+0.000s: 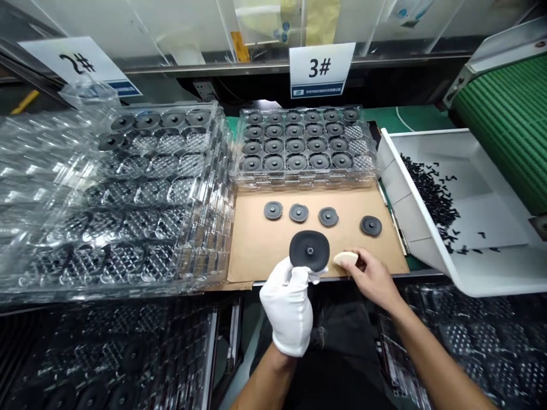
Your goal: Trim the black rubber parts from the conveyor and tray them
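Observation:
My left hand (290, 310), in a white glove, grips a dark rounded disc part (305, 246) by its lower edge. The disc faces up toward me and has a small round post at its centre. To its right, my bare right hand (374, 276) pinches a cream-coloured sponge pad (346, 259) between thumb and fingers, apart from the disc. Several similar discs lie in a loose row on the brown cardboard sheet (256, 250) beyond my hands, one disc (371, 226) farther right than the others.
A clear tray (363, 162) holding rows of discs sits behind the cardboard. Stacked clear trays (213, 228) stand at left. On the right, a white bin (453, 273) contains small black pieces (431, 196), beside a green conveyor belt (508, 114). A "3#" sign (321, 71) hangs at the back.

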Available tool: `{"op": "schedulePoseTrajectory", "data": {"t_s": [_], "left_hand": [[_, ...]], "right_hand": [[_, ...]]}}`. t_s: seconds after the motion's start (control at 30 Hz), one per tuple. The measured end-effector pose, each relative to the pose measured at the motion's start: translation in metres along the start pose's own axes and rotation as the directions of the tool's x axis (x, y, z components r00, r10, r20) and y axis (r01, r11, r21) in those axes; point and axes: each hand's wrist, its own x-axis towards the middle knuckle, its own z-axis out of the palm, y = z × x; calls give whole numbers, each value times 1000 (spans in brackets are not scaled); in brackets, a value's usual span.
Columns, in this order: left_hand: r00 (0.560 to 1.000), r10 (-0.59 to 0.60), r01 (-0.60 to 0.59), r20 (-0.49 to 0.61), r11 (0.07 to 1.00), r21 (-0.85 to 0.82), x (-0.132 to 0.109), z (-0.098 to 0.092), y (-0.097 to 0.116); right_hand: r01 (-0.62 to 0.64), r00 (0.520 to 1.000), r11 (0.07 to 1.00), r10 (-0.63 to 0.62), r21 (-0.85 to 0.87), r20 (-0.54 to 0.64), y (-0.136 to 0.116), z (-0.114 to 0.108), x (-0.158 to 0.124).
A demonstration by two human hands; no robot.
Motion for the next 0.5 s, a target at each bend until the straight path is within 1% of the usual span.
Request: {"op": "schedulePoseTrajectory", "data": {"t_s": [0.07,0.13,0.37,0.43,0.47,0.5], "left_hand": [[999,-15,17,31,997,-70,3,-1,1],[999,-34,38,41,993,-108,6,-1,2],[994,-108,104,-29,989,-106,18,1,-2],[993,-113,109,-34,990,-93,20,1,-4],[993,-110,106,-33,991,-83,20,1,-4],[994,-103,101,-30,992,-69,21,1,-5]], "right_hand": [[-10,1000,1000,10,-17,19,10,8,4],[-22,999,999,24,-33,36,13,13,5],[-38,997,999,40,-36,61,17,14,11],[-47,997,999,48,-23,59,15,13,10],[-51,998,999,52,-9,44,10,13,8],[-43,999,999,43,18,-2,3,12,4]]}}
